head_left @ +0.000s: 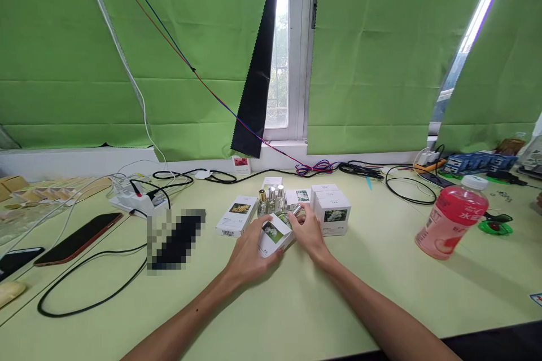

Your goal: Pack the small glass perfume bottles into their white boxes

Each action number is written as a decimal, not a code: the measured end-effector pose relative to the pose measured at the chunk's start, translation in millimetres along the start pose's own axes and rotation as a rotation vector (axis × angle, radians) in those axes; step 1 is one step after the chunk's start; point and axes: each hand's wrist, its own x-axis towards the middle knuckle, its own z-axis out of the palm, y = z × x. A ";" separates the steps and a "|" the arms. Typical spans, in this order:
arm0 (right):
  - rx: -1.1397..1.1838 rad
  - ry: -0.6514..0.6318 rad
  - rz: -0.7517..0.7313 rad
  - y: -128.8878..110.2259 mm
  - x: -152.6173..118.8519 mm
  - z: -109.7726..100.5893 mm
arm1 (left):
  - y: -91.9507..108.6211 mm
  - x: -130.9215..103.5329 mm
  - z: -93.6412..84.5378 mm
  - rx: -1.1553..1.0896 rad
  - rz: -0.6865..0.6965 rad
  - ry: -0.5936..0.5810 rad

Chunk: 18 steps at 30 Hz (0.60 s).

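Observation:
My left hand [249, 254] is wrapped round a white box [273, 235] with a white flower on green, tilted above the table. My right hand [308, 231] has its fingers closed at the box's upper right, round a small glass bottle with a silver cap [296, 210]. Just beyond stand several small glass bottles [271, 200], one with a gold cap. A white box with yellow flowers [238, 215] lies to the left. On the right, white boxes [333, 214] stand close together. More white boxes lie behind the bottles.
A pink drink bottle [451, 217] stands at the right. Phones [78, 238], a white power strip [138, 197] and looped black cables lie at the left. Coiled cables [315, 168] run along the back edge, near a small box [241, 164]. Green glasses [495, 225] lie far right.

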 end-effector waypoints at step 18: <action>0.011 -0.008 -0.036 -1.8 -1.2 1.1 | 3.7 -0.3 -1.8 -0.007 -0.013 -0.008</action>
